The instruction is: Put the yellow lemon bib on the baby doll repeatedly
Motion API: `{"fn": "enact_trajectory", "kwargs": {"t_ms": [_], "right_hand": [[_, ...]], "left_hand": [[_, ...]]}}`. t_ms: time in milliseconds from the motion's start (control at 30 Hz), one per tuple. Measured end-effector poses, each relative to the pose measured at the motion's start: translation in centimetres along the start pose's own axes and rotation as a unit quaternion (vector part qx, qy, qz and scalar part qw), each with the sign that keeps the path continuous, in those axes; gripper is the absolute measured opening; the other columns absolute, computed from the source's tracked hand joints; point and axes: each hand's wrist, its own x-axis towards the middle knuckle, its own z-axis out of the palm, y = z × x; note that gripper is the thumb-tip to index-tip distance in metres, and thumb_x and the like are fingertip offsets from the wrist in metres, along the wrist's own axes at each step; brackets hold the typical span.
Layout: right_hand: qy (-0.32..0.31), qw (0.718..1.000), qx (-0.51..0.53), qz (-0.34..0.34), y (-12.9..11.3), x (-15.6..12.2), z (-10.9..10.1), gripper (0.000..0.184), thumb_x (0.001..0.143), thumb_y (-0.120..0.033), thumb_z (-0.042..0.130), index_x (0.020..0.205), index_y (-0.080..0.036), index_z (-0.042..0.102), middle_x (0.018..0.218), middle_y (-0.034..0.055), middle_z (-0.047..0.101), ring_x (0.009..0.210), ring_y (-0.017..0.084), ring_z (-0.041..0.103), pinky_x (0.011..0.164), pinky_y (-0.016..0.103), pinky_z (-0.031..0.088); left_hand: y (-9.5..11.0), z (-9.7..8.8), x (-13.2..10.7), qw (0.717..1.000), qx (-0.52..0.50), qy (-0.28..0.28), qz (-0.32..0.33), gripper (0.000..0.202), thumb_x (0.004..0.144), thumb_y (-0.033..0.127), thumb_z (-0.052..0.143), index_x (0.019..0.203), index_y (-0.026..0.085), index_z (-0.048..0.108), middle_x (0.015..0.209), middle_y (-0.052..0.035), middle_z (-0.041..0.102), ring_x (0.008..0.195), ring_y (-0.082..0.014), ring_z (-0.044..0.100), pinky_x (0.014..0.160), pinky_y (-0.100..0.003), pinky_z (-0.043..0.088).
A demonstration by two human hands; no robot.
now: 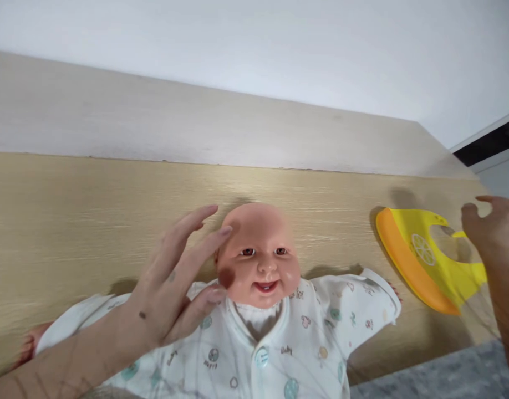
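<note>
A baby doll (260,255) lies face up on the wooden tabletop, dressed in a white printed shirt with snap buttons. My left hand (175,271) is at the side of its head, fingers spread and thumb apart. Those fingertips overlap the edge of the doll's head and cheek; whether they touch cannot be made out. On the right, a yellow silicone bib (439,260) with an orange pocket and a lemon-slice print lies flat. Over the bib's neck end is my right hand (493,227), its fingers bent and apart, with nothing visible between them. The forearm hides part of the bib.
Behind the tabletop (92,221) rises a pale raised board (196,127) against a white wall (279,50). The table's near edge runs at lower right, above a grey marbled floor (424,371). A dark strip (491,138) shows at far right.
</note>
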Motion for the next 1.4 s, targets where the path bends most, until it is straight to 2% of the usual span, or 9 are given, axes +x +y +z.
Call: {"fn": "enact_trajectory", "kwargs": {"t_ms": [100, 167, 233, 300, 400, 600, 800, 1067, 1400], "right_hand": [[0.079, 0.966, 0.218, -0.119, -6.9, -4.4, -3.4, 0.036, 0.093, -0.025, 0.051, 0.12, -0.007, 0.067, 0.121, 0.0188, 0.063, 0.12, 0.022, 0.058, 0.094, 0.031, 0.049], [0.045, 0.924, 0.307, -0.223, -12.0, -8.4, -6.2, 0.031, 0.094, -0.025, 0.049, 0.118, -0.014, 0.066, 0.131, 0.0157, 0.057, 0.126, 0.023, 0.053, 0.11, 0.038, 0.041], [0.01, 0.849, 0.399, -0.345, -16.4, -12.1, -8.7, 0.028, 0.094, -0.027, 0.048, 0.117, -0.022, 0.063, 0.137, 0.0117, 0.05, 0.128, 0.025, 0.051, 0.102, 0.044, 0.048], [-0.01, 0.767, 0.418, -0.486, -19.6, -14.5, -10.5, 0.028, 0.096, -0.032, 0.045, 0.118, -0.023, 0.059, 0.143, 0.012, 0.043, 0.135, 0.028, 0.043, 0.107, 0.055, 0.043], [0.001, 0.695, 0.456, -0.555, -21.9, -15.7, -12.0, 0.033, 0.099, -0.034, 0.038, 0.118, -0.018, 0.058, 0.141, 0.0161, 0.042, 0.14, 0.028, 0.038, 0.109, 0.056, 0.042], [-0.031, 0.656, 0.469, -0.591, -23.1, -14.9, -13.2, 0.036, 0.1, -0.034, 0.041, 0.119, -0.012, 0.062, 0.14, 0.018, 0.044, 0.138, 0.027, 0.042, 0.112, 0.053, 0.04], [-0.032, 0.63, 0.51, -0.585, -24.5, -15.2, -12.5, 0.038, 0.099, -0.036, 0.045, 0.119, -0.01, 0.062, 0.144, 0.0226, 0.037, 0.138, 0.033, 0.038, 0.108, 0.057, 0.042], [-0.062, 0.618, 0.552, -0.557, -24.2, -15.1, -12.1, 0.034, 0.096, -0.034, 0.047, 0.115, -0.01, 0.064, 0.143, 0.0196, 0.039, 0.138, 0.03, 0.039, 0.11, 0.055, 0.041], [-0.057, 0.615, 0.552, -0.56, -24.3, -15.3, -12.3, 0.032, 0.094, -0.028, 0.051, 0.114, -0.007, 0.066, 0.139, 0.0238, 0.041, 0.134, 0.036, 0.041, 0.106, 0.057, 0.043]], "left_hand": [[0.2, -0.2, 0.2, 0.999, 0.039, 0.016, 0.031, 0.049, 0.093, 0.02, 0.04, 0.142, 0.023, 0.045, 0.159, -0.0115, 0.025, 0.141, -0.0377, 0.035, 0.111, -0.06, 0.037], [0.4, -0.2, 0.4, 0.996, 0.06, 0.019, 0.062, 0.047, 0.091, 0.017, 0.042, 0.136, 0.022, 0.051, 0.162, -0.0103, 0.02, 0.143, -0.0373, 0.031, 0.113, -0.062, 0.033], [0.5, -0.2, 0.4, 0.995, 0.065, 0.011, 0.08, 0.044, 0.091, 0.017, 0.042, 0.133, 0.021, 0.053, 0.163, -0.011, 0.017, 0.144, -0.0361, 0.03, 0.114, -0.062, 0.032], [0.6, -0.2, 0.3, 0.995, 0.056, 0.007, 0.08, 0.042, 0.093, 0.019, 0.04, 0.132, 0.019, 0.054, 0.163, -0.0095, 0.017, 0.143, -0.0361, 0.03, 0.114, -0.062, 0.032], [0.7, -0.2, 0.2, 0.998, 0.037, 0.018, 0.045, 0.04, 0.096, 0.02, 0.036, 0.131, 0.018, 0.055, 0.163, -0.0034, 0.019, 0.141, -0.0356, 0.034, 0.114, -0.06, 0.033], [0.0, 0.0, 0.4, 0.993, 0.038, 0.025, 0.111, 0.04, 0.094, 0.024, 0.043, 0.131, 0.02, 0.055, 0.159, -0.0095, 0.029, 0.14, -0.0323, 0.038, 0.112, -0.055, 0.038], [-0.2, 0.2, 0.5, 0.999, -0.023, -0.015, 0.04, 0.045, 0.092, 0.025, 0.046, 0.136, 0.03, 0.053, 0.137, -0.0104, 0.054, 0.141, -0.0378, 0.035, 0.106, -0.06, 0.044], [-0.2, 0.3, 0.5, 0.996, -0.068, -0.04, 0.04, 0.043, 0.096, 0.032, 0.042, 0.137, 0.024, 0.052, 0.156, -0.0144, 0.03, 0.141, -0.0432, 0.034, 0.105, -0.065, 0.042], [0.0, 0.0, 0.4, 0.991, -0.117, -0.057, -0.001, 0.043, 0.097, 0.032, 0.039, 0.139, 0.029, 0.05, 0.155, -0.0119, 0.03, 0.14, -0.0381, 0.034, 0.108, -0.064, 0.038]]}}
